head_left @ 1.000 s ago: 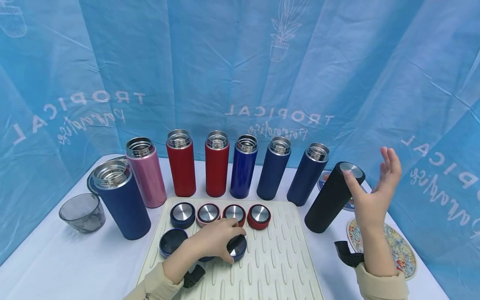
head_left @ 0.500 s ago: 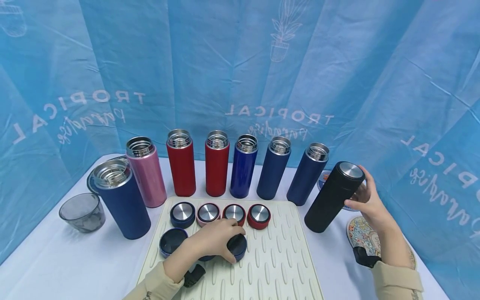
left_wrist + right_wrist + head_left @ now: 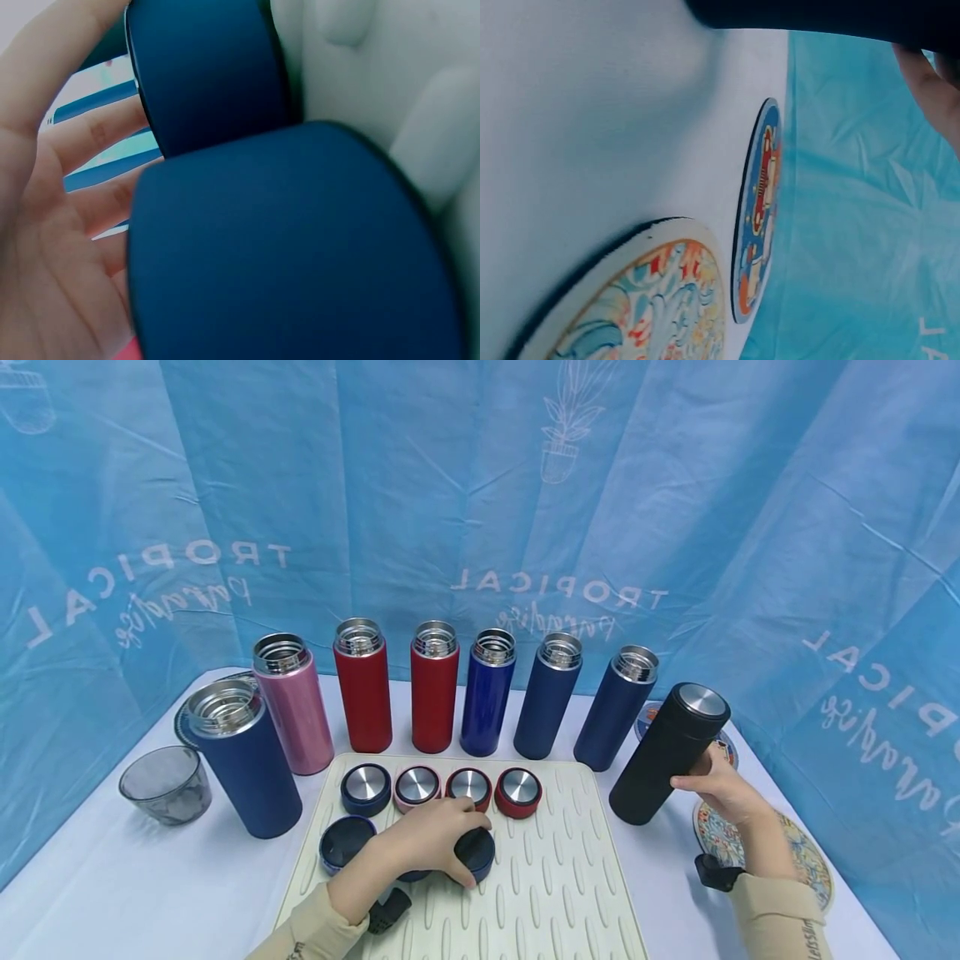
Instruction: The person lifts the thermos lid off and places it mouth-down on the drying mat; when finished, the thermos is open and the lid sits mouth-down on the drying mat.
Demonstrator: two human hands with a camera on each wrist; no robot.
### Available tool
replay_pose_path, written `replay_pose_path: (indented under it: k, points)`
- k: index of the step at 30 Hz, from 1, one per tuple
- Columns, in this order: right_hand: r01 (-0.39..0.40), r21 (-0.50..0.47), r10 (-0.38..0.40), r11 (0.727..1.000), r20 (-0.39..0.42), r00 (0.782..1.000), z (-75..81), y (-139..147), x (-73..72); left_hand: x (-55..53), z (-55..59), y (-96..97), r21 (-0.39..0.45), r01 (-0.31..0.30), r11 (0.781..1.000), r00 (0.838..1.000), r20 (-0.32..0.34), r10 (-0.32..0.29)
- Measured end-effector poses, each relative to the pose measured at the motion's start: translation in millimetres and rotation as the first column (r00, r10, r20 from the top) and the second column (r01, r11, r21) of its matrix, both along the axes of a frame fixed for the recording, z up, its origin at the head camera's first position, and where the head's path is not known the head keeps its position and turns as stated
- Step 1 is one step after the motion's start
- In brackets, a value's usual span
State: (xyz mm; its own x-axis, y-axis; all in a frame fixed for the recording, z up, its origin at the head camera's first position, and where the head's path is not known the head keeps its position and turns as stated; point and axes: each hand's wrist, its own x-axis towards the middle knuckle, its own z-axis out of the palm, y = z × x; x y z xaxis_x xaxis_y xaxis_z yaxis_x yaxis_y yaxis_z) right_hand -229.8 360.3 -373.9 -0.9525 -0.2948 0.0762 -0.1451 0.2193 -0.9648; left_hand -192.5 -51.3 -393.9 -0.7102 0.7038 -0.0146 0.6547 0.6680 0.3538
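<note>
My right hand [image 3: 726, 789] grips the side of a black thermos bottle [image 3: 660, 764] that stands at the right with a steel-topped lid on. In the right wrist view only the bottle's dark edge [image 3: 817, 13] and part of the fingers [image 3: 930, 90] show. Over the cream ridged mat [image 3: 562, 868], my left hand [image 3: 431, 837] holds a dark blue bottle lid [image 3: 477, 852] between thumb and fingers; the lid rests on the mat. Another dark blue lid [image 3: 292, 247] sits close by in the left wrist view, mostly covered by the hand in the head view.
Lidless bottles form an arc: large navy [image 3: 251, 768], pink [image 3: 296, 718], two red, glossy blue [image 3: 487, 706], two navy. More lids, such as a red lid [image 3: 519, 793], lie on the mat. A grey glass bowl [image 3: 165, 785] stands left; patterned round coasters [image 3: 806, 860] lie right.
My right hand came down from the raised, spread pose above the black bottle, took hold of its side, then slid lower along it. The left hand has stayed on the same lid.
</note>
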Motion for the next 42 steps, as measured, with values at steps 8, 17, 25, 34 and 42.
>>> replay_pose_path:
  k: [8,17,25,34,42]
  points:
    - [0.041,0.039,-0.044,0.998,0.096,0.994,-6.2,-6,1.1,-2.5,5.2,-5.4,0.036,-0.012,0.999,0.999,0.037,0.011]
    - [0.124,0.024,-0.125,0.992,0.065,0.99,-19.0,-4,-4.9,-13.6,18.3,-20.9,0.224,-0.087,0.971,0.989,0.138,0.057]
    - [0.18,0.051,-0.181,0.982,0.005,0.984,-15.0,-22,0.3,-19.4,19.5,-31.7,0.364,-0.117,0.924,0.986,0.158,0.063]
    - [0.107,0.153,-0.078,0.983,-0.184,0.98,5.4,-63,4.4,-21.6,19.4,-36.3,0.403,-0.189,0.895,0.976,0.181,0.125]
    - [0.033,0.25,0.048,0.968,-0.313,0.949,18.1,-110,2.7,-20.6,24.3,-37.8,0.471,-0.231,0.851,0.972,0.155,0.178]
